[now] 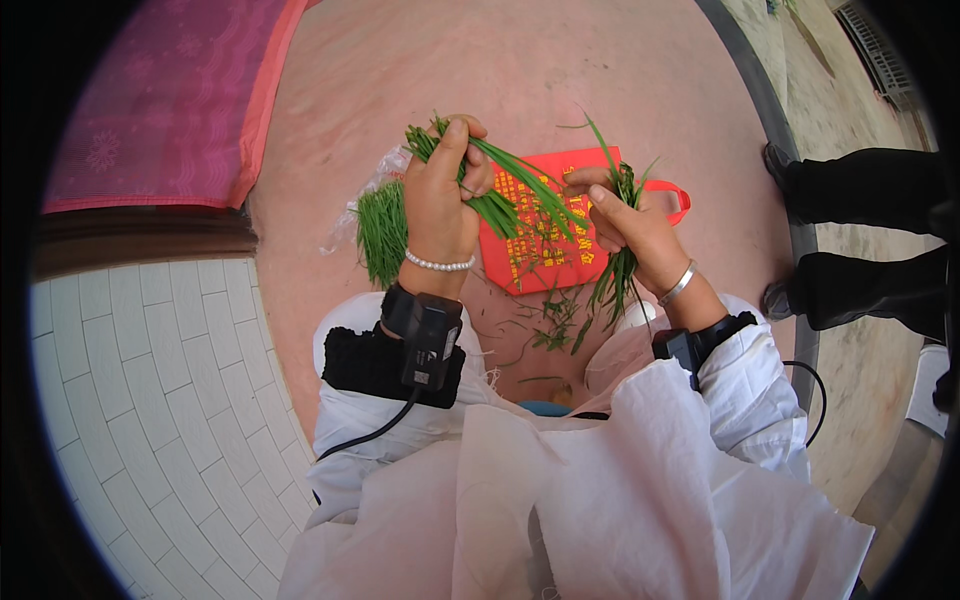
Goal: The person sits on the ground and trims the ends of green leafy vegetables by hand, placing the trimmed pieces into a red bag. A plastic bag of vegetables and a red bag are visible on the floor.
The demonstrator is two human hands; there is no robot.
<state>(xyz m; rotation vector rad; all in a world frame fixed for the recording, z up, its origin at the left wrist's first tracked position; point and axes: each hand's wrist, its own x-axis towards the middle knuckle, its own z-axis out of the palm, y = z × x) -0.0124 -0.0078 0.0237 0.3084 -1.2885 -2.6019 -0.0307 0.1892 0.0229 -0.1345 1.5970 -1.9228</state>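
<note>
My left hand is closed around a bunch of green Chinese chives, whose leaves point to the lower right. In my right hand is a looser, darker bunch of leaves, hanging down from between thumb and fingers. Beneath both hands a red cloth bag with yellow writing lies on the floor, scattered with leaf scraps. A larger pile of chives rests on clear plastic, left of my left wrist. More loose trimmings lie between my feet and the bag.
A pink patterned curtain hangs at the upper left, above a white tiled wall. On the right stands a person in black trousers, near the dark edge strip of the reddish floor. Cables run from my wrist devices.
</note>
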